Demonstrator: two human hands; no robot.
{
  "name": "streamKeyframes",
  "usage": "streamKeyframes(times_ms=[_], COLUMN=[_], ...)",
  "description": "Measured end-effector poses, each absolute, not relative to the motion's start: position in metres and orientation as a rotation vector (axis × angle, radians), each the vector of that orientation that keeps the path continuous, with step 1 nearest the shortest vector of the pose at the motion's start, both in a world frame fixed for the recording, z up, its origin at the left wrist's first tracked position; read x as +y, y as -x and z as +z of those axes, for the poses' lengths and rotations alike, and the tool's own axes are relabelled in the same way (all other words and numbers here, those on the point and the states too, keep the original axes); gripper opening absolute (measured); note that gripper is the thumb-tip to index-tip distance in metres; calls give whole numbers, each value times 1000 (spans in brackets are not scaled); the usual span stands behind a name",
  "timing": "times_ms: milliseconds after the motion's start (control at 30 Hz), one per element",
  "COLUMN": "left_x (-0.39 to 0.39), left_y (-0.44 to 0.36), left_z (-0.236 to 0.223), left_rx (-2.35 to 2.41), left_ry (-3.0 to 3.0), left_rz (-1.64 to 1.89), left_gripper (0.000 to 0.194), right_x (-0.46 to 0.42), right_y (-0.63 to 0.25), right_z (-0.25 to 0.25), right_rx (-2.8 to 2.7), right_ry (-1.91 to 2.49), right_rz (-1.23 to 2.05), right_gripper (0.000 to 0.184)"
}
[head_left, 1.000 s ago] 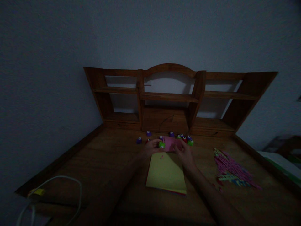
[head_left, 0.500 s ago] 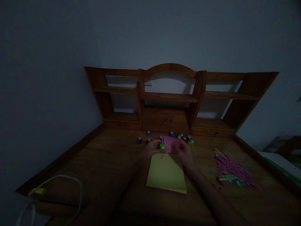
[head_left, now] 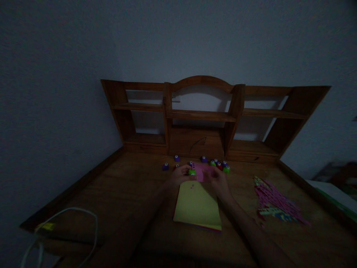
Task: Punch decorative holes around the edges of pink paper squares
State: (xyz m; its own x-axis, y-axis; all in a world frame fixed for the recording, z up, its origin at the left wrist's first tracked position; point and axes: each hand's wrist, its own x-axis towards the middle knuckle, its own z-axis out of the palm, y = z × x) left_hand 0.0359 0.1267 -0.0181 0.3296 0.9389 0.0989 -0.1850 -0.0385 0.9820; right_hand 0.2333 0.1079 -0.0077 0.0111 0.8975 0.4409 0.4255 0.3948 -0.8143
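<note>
In dim light my left hand (head_left: 180, 174) is closed around a small green paper punch (head_left: 192, 172) at the left edge of a pink sheet of paper (head_left: 200, 171). My right hand (head_left: 218, 177) pinches the right side of that pink sheet, holding it just above the wooden desk (head_left: 134, 193). Under both hands lies a stack of coloured paper with a yellow sheet (head_left: 197, 204) on top, and a few tiny pink punched bits (head_left: 192, 186) rest on it.
Several small purple, green and red punches (head_left: 220, 166) sit in a row behind my hands, before a wooden shelf unit (head_left: 200, 115). A heap of pink and coloured paper scraps (head_left: 275, 203) lies at the right. A white cable (head_left: 69, 223) loops at the near left.
My right hand has shifted slightly left along the pink sheet, which now shows less. The left hand and green punch have hardly moved.
</note>
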Motion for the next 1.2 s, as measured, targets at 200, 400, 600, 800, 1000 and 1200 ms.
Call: streamKeyframes(times_ms=[200,400,600,800,1000,1200], left_x=[127,126,123,120,122,123], left_y=[-36,-37,-37,-38,-39,-40], left_z=[-17,-17,-14,-12,-17,-16], left_rx=[787,797,769,778,820,873], left_ry=[-1289,-1300,-1280,-1259,-1217,-1186], left_rz=[1071,1089,1058,1093,1122,1140], left_gripper=[46,43,43,43,43,46], right_x=[109,109,110,111,111,110], right_y=[-233,-232,-233,-233,-233,-232], right_z=[-11,-11,-14,-14,-14,-13], right_rx=[-1599,-1614,-1623,-1611,-1619,-1644], right_ry=[1194,1187,1222,1242,1195,1205], right_rz=[551,578,544,565,559,586], right_gripper=[26,26,28,28,25,27])
